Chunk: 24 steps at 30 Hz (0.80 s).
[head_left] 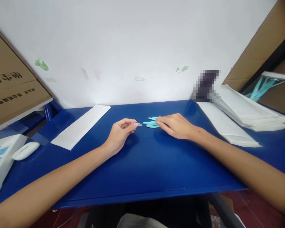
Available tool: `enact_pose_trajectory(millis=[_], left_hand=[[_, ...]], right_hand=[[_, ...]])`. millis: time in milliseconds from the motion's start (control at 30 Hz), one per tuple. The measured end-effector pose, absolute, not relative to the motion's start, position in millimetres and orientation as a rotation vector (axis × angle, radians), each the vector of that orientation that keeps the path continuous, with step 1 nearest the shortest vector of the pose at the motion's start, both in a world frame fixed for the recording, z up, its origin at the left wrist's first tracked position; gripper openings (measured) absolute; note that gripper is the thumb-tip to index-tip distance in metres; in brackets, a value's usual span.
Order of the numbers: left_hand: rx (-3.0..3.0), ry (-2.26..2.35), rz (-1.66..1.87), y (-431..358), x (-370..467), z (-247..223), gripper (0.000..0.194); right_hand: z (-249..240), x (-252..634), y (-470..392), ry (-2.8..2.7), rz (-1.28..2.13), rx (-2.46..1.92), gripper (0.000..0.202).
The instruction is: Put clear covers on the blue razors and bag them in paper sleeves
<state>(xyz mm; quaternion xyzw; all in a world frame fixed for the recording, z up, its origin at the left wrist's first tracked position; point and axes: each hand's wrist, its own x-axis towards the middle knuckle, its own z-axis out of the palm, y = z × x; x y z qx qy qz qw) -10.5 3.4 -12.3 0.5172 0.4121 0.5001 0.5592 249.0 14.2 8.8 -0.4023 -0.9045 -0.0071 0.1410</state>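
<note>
My left hand (120, 134) is over the middle of the blue table, thumb and fingertips pinched on a small clear plastic cap (139, 124). Just to its right, my right hand (177, 126) grips a slim turquoise stick (147, 122) whose thin tip points at the cap. A small gap separates the two. Several more turquoise sticks (152, 126) lie on the table beneath and beside my right fingers, which partly cover them. Whether those fingers touch the other sticks is unclear.
A long white sleeve (82, 126) lies at the left, near a white earphone case (25, 151) and a white device (4, 158). White padded packets (247, 110) are stacked on the right by a clear container (263, 85) of turquoise sticks. Cardboard (11, 72) stands at the left.
</note>
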Motion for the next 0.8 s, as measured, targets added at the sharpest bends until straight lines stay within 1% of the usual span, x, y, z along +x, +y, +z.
enact_pose_trajectory(millis=[167, 267, 367, 467, 567, 667, 800], left_hand=[[1.269, 0.954, 1.173, 3.0, -9.4, -13.5, 0.028], [1.4, 0.976, 1.162, -1.1, -7.4, -16.2, 0.029], [1.765, 1.016, 1.129, -5.9, -7.0, -16.0, 0.024], [2.34, 0.936, 1.084, -3.0, -14.0, -12.8, 0.017], [2.773, 0.85, 1.02, 8.9, -27.8, -9.9, 0.024], [2.951, 1.034, 0.901, 21.3, -40.7, -8.9, 0.03], [3.021, 1.138, 0.626, 28.1, -48.1, -9.7, 0.031]], right_hand=[[9.0, 246.9, 12.9, -2.653, -0.008, -1.179, 0.04], [9.3, 241.7, 7.1, -2.652, -0.021, -1.153, 0.039], [9.2, 233.1, -2.3, -2.63, -0.078, -1.052, 0.038], [10.8, 227.1, -9.0, -2.614, -0.116, -1.001, 0.038], [14.9, 228.5, -8.4, -2.631, -0.128, -1.036, 0.038], [18.7, 238.4, -0.7, -2.669, -0.157, -1.076, 0.038], [19.2, 259.6, 13.9, -2.705, -0.116, -1.178, 0.025]])
